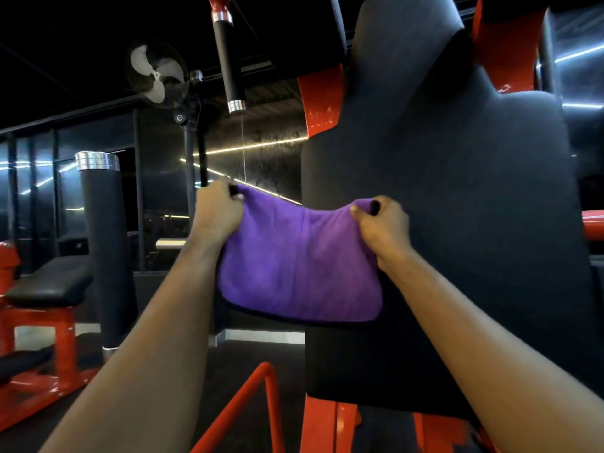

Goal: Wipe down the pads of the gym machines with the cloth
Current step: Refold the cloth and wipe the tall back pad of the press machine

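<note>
Close to the camera, two bare forearms reach forward from the bottom corners. The left hand and the right hand each pinch a top corner of a purple cloth, fingers curled tight around the fabric, so it hangs stretched between them with its lower edge loose. The cloth's right part sits in front of a tall black back pad; its left part hangs past the pad's edge over open air. I cannot tell whether it touches the pad.

I judge the wipe is about to start, and this hold has risks. Gripped only at the corners, the cloth could skim the pad without pressure and miss patches. A corner could also slip free, dropping the cloth toward the red floor bar below.

Behind the pad rises the red machine frame; it bears a raised mark I cannot read. Farther left stand a black padded post with a silver cap and a black bench on red legs. Beyond them hang a black handle and a fan, whose hub badge is too small to read.
</note>
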Tool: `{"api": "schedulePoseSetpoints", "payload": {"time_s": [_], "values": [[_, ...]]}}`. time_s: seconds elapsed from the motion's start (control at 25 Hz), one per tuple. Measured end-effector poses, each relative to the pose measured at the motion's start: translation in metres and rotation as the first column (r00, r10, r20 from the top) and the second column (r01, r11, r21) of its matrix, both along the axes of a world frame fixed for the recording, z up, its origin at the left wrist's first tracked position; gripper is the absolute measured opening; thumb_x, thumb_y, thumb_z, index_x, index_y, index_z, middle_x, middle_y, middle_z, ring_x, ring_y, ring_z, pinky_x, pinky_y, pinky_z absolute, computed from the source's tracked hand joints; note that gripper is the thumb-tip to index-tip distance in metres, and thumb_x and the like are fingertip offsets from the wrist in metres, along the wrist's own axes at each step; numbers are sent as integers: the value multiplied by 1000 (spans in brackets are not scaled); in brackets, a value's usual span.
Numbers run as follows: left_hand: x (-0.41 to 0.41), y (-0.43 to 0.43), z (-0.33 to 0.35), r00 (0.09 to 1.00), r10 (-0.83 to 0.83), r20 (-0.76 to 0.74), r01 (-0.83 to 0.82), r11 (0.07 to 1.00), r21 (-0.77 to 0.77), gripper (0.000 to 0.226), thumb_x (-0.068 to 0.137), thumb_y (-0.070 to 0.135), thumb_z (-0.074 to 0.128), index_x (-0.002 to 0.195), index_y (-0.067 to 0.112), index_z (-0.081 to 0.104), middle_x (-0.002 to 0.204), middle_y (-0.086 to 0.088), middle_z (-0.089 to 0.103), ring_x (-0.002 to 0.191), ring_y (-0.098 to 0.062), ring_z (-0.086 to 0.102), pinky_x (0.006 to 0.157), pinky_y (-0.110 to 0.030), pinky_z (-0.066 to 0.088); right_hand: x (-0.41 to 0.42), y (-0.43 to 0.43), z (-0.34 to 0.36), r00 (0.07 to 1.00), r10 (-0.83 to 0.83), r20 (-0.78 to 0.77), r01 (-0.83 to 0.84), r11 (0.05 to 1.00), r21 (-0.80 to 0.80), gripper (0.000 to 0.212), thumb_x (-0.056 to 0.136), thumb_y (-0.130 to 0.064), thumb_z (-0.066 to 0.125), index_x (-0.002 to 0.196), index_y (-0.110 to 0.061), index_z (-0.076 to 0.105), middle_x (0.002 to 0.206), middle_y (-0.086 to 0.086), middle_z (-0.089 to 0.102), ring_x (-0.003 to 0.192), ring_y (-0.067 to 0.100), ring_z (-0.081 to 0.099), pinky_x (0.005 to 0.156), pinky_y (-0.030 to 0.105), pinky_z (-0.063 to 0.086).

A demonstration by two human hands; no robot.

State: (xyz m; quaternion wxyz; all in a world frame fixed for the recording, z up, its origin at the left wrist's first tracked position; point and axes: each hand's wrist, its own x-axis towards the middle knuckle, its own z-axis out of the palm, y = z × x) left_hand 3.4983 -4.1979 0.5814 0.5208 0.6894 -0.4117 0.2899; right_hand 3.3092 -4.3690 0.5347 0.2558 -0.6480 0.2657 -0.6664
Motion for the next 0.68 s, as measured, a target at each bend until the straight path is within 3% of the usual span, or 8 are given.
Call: {"api": "schedulePoseSetpoints", "payload": {"time_s": [0.08, 0.16, 0.32, 0.44, 0.52, 0.6, 0.68], "values": [[-1, 5, -8, 998, 24, -50, -32, 987, -155, 27, 101, 15, 54, 123, 2, 61, 117, -21, 65, 111, -36, 61, 86, -34, 43, -20, -4, 5, 999, -13, 43, 13, 1000, 2, 32, 91, -33, 73, 68, -19, 55, 67, -3, 56, 64, 16, 53, 63, 30, 41], [-8, 4, -17, 998, 17, -67, -29, 980, -195, 26, 104, 17, 49, 125, 2, 57, 112, -20, 62, 101, -31, 59, 77, -31, 38, -31, -5, 7, 998, -3, 60, 3, 1000, 1, 44, 95, -38, 69, 61, -20, 47, 58, -7, 47, 53, 10, 42, 55, 27, 36], [-27, -6, -28, 993, 41, -108, -69, 961, -268, 31, 109, 28, 35, 124, 5, 50, 99, -11, 53, 95, -29, 56, 76, -40, 39, -43, 0, 2, 986, -4, 168, 5, 1000, -5, 48, 98, -47, 60, 67, -12, 55, 60, -4, 52, 52, 8, 44, 52, 25, 38], [-34, -11, -33, 992, 110, -59, -125, 901, -415, 39, 110, 33, 29, 111, 5, 55, 83, -3, 51, 77, -20, 51, 69, -36, 37, -51, 2, 2, 970, 18, 242, -3, 998, -62, 49, 100, -51, 55, 65, -17, 53, 59, -6, 50, 46, 1, 43, 48, 16, 38], [-32, -10, -33, 994, 105, -12, -98, 867, -489, 43, 110, 37, 28, 104, 7, 57, 76, -4, 56, 70, -22, 55, 64, -38, 43, -56, -1, 5, 980, 14, 198, -7, 999, -33, 49, 99, -53, 54, 65, -18, 54, 63, -4, 56, 52, -1, 48, 51, 18, 40], [-20, -10, -28, 989, 118, -87, -141, 925, -353, 44, 108, 38, 35, 107, 4, 61, 90, -17, 66, 86, -36, 63, 76, -47, 50, -60, -7, 13, 1000, 10, 0, -10, 995, 99, 43, 95, -54, 62, 73, -17, 63, 84, 4, 69, 71, 12, 61, 65, 27, 49], [-6, -9, -20, 965, 142, -219, -160, 985, -70, 43, 103, 37, 49, 113, -1, 66, 113, -26, 66, 108, -45, 60, 89, -45, 48, -61, -10, 20, 980, 13, -200, 25, 982, 185, 37, 88, -51, 72, 86, -13, 69, 102, 8, 71, 88, 21, 67, 81, 34, 56]]}}
